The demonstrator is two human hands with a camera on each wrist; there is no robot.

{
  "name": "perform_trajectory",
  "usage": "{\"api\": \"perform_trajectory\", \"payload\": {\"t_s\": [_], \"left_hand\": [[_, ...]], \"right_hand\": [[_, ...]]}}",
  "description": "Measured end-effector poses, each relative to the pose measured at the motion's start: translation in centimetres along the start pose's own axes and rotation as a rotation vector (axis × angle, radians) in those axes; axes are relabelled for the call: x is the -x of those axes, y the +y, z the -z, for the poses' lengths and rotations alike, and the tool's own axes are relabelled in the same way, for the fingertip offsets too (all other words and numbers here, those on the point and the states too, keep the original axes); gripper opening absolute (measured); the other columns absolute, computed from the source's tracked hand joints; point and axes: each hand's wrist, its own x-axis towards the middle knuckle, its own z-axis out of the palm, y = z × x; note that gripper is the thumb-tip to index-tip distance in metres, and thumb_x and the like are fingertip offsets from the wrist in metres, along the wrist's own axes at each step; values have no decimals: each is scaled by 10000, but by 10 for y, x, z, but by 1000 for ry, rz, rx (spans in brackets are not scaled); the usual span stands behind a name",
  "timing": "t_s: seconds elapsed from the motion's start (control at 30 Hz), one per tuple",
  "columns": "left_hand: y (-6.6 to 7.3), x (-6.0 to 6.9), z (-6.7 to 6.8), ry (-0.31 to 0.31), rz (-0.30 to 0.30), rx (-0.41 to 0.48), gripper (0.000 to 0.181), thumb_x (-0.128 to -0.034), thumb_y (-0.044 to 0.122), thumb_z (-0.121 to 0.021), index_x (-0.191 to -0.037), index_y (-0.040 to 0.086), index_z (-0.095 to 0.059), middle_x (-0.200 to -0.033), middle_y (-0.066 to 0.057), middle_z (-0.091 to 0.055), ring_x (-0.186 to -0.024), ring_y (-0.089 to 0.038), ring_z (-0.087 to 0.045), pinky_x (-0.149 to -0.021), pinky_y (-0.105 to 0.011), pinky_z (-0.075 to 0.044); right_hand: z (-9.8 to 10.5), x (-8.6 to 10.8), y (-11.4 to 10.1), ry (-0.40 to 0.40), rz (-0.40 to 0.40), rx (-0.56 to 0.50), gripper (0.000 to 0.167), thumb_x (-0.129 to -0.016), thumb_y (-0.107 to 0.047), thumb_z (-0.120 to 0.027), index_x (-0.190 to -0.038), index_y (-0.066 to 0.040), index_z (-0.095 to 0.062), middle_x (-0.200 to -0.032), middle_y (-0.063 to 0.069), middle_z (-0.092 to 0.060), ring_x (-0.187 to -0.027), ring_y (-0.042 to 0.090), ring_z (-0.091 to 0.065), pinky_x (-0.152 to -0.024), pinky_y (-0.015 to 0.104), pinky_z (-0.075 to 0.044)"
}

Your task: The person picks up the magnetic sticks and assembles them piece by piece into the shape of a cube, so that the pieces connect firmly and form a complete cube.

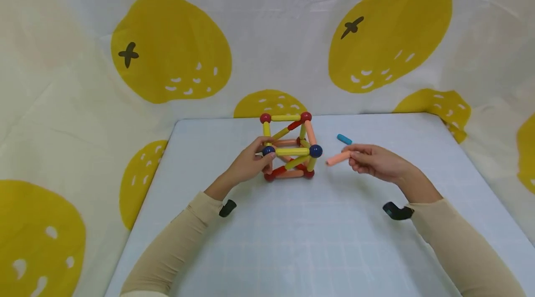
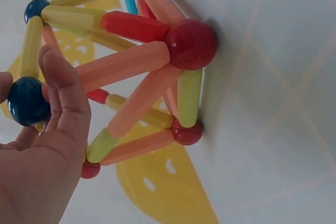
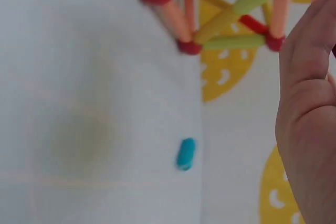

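Note:
A cube-like frame of rods and balls [image 1: 292, 152] stands on the table, with yellow, orange and red rods. Red balls form most corners; a dark blue ball [image 1: 316, 150] marks the near top right one. My left hand [image 1: 249, 161] grips the other blue ball [image 2: 27, 101], at the near top left corner, between thumb and fingers. To the right of the frame, my right hand [image 1: 373, 161] pinches an orange rod [image 1: 337, 158] by one end. The rod's free end points toward the frame, apart from it. In the right wrist view, that hand [image 3: 310, 93] hides most of the rod.
A short blue rod [image 1: 344, 139] lies on the table behind my right hand. The white table [image 1: 292, 250] ends at the back against a hanging cloth [image 1: 280, 46] printed with yellow fruit.

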Motion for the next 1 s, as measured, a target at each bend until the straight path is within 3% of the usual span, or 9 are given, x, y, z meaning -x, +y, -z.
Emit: {"api": "perform_trajectory", "payload": {"t_s": [0.13,0.27,0.43,0.57,0.63,0.77,0.87,1.0], "left_hand": [[-1,0,6,24,15,-2,426,-1050,312,-583,-1444,317,-422,-967,-161,-657,-860,-357,-682,-789,-315,-585],[-2,-1,9,31,18,12,422,-1051,316,-582,-1441,323,-422,-991,-188,-665,-853,-334,-686,-795,-305,-589],[-4,-1,9,23,11,31,460,-1054,307,-577,-1477,269,-401,-1006,-209,-664,-857,-350,-688,-793,-295,-586],[-6,-1,8,26,10,46,454,-1049,306,-587,-1465,255,-412,-971,-183,-662,-857,-373,-686,-783,-305,-590],[-6,-1,7,31,11,49,437,-1043,309,-596,-1444,271,-426,-943,-158,-660,-855,-377,-685,-778,-312,-592],[-7,-2,5,36,9,54,433,-1038,294,-609,-1435,287,-437,-914,-133,-649,-822,-356,-678,-768,-323,-596],[-8,-3,2,25,-1,50,446,-1038,292,-608,-1447,279,-429,-923,-134,-646,-795,-313,-668,-765,-323,-592],[-7,-5,-1,14,-11,46,441,-1037,315,-608,-1441,289,-432,-936,-135,-650,-792,-279,-665,-771,-328,-590]], "right_hand": [[-7,2,52,-91,-102,42,580,-1064,-299,-550,-1497,52,-387,-955,13,-658,-817,89,-597,-758,195,-549],[-23,-6,79,-115,-162,71,451,-1067,-236,-548,-1416,46,-497,-952,21,-684,-807,95,-630,-736,215,-570],[-31,-11,77,-77,-180,187,376,-1050,-223,-580,-1350,4,-572,-902,42,-698,-740,113,-638,-693,244,-573],[-14,-21,65,37,-209,263,447,-1046,-301,-589,-1399,-30,-549,-893,28,-707,-707,117,-634,-679,257,-566],[5,-29,58,151,-215,193,525,-1057,-342,-563,-1472,-33,-474,-902,-21,-720,-712,91,-643,-689,231,-566],[42,-47,49,345,-194,-89,657,-1074,-356,-511,-1601,-59,-254,-884,-134,-738,-744,7,-679,-711,149,-556],[55,-60,47,385,-206,-219,703,-1078,-319,-498,-1634,-82,-138,-840,-153,-741,-763,-14,-707,-725,130,-556],[55,-79,47,462,-240,-243,691,-1074,-301,-511,-1629,-84,-162,-789,-133,-728,-737,6,-722,-718,151,-569]]}}
